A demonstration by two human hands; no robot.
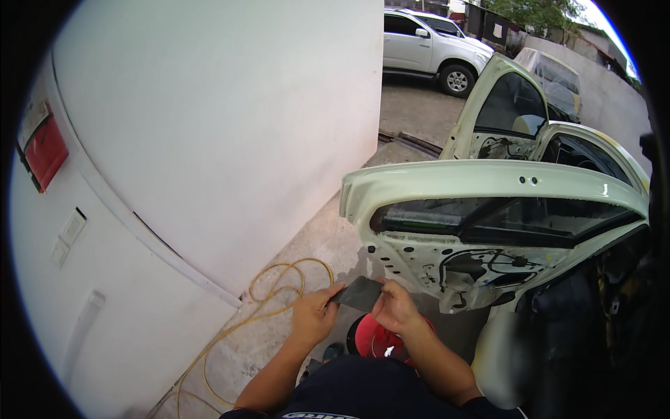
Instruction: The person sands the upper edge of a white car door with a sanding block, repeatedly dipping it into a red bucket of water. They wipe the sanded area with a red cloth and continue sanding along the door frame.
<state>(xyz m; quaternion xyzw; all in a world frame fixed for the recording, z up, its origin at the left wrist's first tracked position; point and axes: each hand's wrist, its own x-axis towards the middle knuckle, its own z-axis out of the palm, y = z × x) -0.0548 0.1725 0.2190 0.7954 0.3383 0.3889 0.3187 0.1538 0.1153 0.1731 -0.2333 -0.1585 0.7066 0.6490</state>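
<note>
While both hands meet in front of the body, the layout reads as follows:

Left hand: left hand [315, 314] pinches the left edge of the sheet [359, 293], thumb on top, fingers closed on it.

Right hand: right hand [394, 307] grips the right edge of the sheet, fingers curled shut over that edge.

Sheet: dark grey, flat and thin, stretched between the two hands, tilted slightly; held above the bucket and just in front of the door.

Bucket: red bucket [373, 339] sits low, directly beneath the right hand, partly hidden by the forearm.

Door: cream car door [488, 185] stands open to the right, inner panel stripped, cut-outs and wiring exposed; window glass is partly raised.

Second door: another cream door [502, 105] is open behind it.

Hose: yellow hose [279, 283] lies looped on the concrete floor [321, 241], left of the hands.

Van: white van [209, 126] fills the left side, with a red tail lamp [45, 150] near the edge.

Background: white pickup [433, 45] is parked well apart, at the top.
</note>
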